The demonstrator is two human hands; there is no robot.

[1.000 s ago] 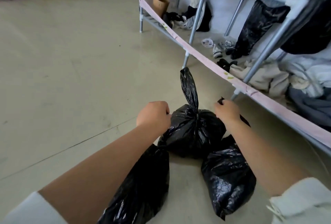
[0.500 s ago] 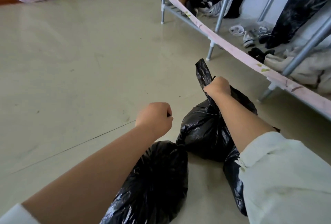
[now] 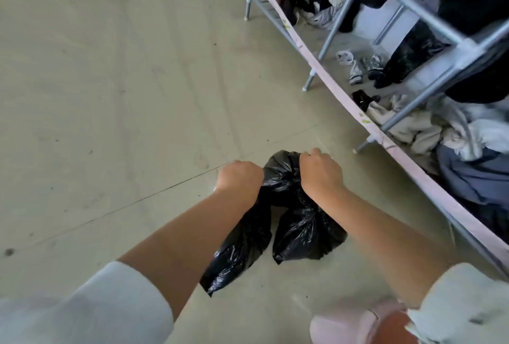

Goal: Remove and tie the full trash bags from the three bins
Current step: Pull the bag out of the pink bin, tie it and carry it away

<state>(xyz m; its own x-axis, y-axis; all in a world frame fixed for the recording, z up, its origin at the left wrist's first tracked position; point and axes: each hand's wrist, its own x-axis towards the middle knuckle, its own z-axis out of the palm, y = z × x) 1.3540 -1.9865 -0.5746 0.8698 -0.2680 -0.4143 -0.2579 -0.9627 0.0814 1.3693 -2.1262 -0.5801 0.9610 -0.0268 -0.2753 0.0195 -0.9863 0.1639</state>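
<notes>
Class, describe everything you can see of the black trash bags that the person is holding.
The black trash bags are thin, glossy, crinkled plastic, filled and bulging. Their gathered tops bunch together between the two fists: the left hand grips the plastic on one side, the right hand on the other. Two bulging bodies show clearly, one below each forearm; whether a third lies in the bunch cannot be told. They are over the pale floor, beside a metal clothes rack; whether they rest on it or hang is unclear.

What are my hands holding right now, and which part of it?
Both the left hand and the right hand grip the gathered tops of the black trash bags.
</notes>
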